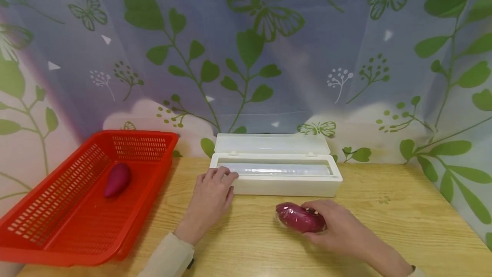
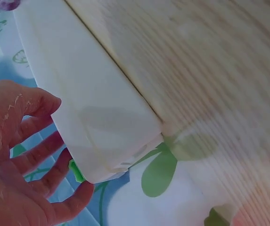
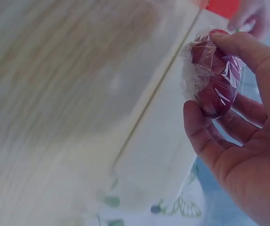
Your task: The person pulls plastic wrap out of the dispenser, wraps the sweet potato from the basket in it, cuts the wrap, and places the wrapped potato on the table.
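Observation:
My right hand [image 1: 343, 231] holds a purple sweet potato [image 1: 297, 218] wrapped in clear cling film, above the table in front of a white cling film box [image 1: 286, 186]. In the right wrist view, thumb and fingers grip the wrapped sweet potato [image 3: 216, 92] from either side, and loose film bunches along it. My left hand [image 1: 211, 193] rests at the left front corner of the box, fingertips over its upper edge. The left wrist view shows the thumb at the rim of the box [image 2: 87, 89] and the other fingers spread along it. The lid [image 1: 270, 143] stands raised, showing the film roll [image 1: 274, 169] inside.
A red plastic basket [image 1: 132, 221] with slotted sides stands on the left of the wooden table [image 1: 392, 208]. Inside it lies another purple sweet potato [image 1: 118, 179]. A curtain [image 1: 307, 76] with leaves and butterflies hangs right behind the box.

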{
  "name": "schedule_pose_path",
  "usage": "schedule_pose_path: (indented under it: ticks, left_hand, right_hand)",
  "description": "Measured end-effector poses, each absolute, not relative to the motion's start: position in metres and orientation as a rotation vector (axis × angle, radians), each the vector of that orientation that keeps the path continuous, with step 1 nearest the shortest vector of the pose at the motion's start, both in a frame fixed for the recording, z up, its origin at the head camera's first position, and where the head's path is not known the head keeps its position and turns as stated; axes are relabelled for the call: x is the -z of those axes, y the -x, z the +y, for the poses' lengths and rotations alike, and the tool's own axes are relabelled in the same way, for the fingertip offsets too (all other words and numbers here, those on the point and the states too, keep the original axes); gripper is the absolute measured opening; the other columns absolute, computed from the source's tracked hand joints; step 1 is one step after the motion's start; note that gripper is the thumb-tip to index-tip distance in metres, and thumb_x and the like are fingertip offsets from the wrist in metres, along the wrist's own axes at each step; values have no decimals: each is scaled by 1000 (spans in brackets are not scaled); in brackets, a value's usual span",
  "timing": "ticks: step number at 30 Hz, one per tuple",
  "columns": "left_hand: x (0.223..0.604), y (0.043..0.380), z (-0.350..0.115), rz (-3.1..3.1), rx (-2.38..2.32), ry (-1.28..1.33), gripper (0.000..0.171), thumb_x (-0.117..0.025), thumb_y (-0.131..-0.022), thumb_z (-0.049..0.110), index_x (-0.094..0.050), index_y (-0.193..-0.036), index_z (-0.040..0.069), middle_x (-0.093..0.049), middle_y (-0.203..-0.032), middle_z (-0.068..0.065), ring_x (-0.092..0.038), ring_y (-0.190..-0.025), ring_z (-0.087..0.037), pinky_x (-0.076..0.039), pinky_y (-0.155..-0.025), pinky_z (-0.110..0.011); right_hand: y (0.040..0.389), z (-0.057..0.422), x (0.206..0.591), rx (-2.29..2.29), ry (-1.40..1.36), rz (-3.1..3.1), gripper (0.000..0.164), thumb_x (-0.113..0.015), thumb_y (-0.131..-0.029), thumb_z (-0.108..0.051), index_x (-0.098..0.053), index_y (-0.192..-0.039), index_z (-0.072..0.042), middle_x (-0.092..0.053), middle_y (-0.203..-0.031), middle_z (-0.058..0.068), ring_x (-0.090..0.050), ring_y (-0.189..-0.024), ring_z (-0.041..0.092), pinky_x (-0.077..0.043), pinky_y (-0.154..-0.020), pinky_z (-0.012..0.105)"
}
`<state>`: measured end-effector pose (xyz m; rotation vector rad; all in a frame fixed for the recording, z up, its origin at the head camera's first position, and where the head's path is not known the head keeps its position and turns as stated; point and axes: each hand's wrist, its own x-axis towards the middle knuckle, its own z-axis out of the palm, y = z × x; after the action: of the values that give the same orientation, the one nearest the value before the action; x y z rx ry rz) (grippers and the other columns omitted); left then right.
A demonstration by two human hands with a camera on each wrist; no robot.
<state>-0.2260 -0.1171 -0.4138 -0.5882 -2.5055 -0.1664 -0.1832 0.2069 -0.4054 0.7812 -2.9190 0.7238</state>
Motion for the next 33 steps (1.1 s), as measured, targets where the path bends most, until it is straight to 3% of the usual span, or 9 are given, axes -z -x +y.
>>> schedule_pose_path:
  ticks: [5, 11, 22, 33]
  left_hand:
    - [417, 226, -118, -2500, 121, 587, 34, -78, -89, 17, -67, -122, 16, -68, -117, -7, -64, -106, -32, -57, -87, -53]
    - [419, 225, -117, -2507, 103, 589, 37, -79, -89, 17, -65, -123, 17, -67, -119, -7, -64, -110, -33, -56, -88, -54]
    - [421, 225, -115, -2488, 63, 572, 37, -78, -88, 18, -63, -122, 18, -66, -118, -5, -63, -109, -33, -55, -87, -53]
    - [420, 226, -115, -2500, 81, 574, 38, -78, -89, 18, -62, -123, 17, -65, -118, -6, -62, -110, -34, -54, -89, -54]
  right_hand:
    - [181, 224, 398, -739, -714, -2882, 55, -90, -76, -22, -66, -124, -11, -71, -117, 4, -67, -100, 15, -59, -76, 24]
    - [177, 249, 395, -672, -629, -2805, 54, -92, -73, -21, -68, -121, -10, -73, -110, 2, -59, -86, 2, -53, -66, 19]
    - [178, 294, 395, -560, -502, -2673, 58, -96, -66, -19, -68, -116, -6, -75, -104, 9, -58, -77, -3, -53, -59, 18]
    - [186, 333, 397, -541, -285, -2701, 55, -94, -70, -21, -68, -114, 0, -75, -92, 14, -55, -66, -7, -46, -53, 20]
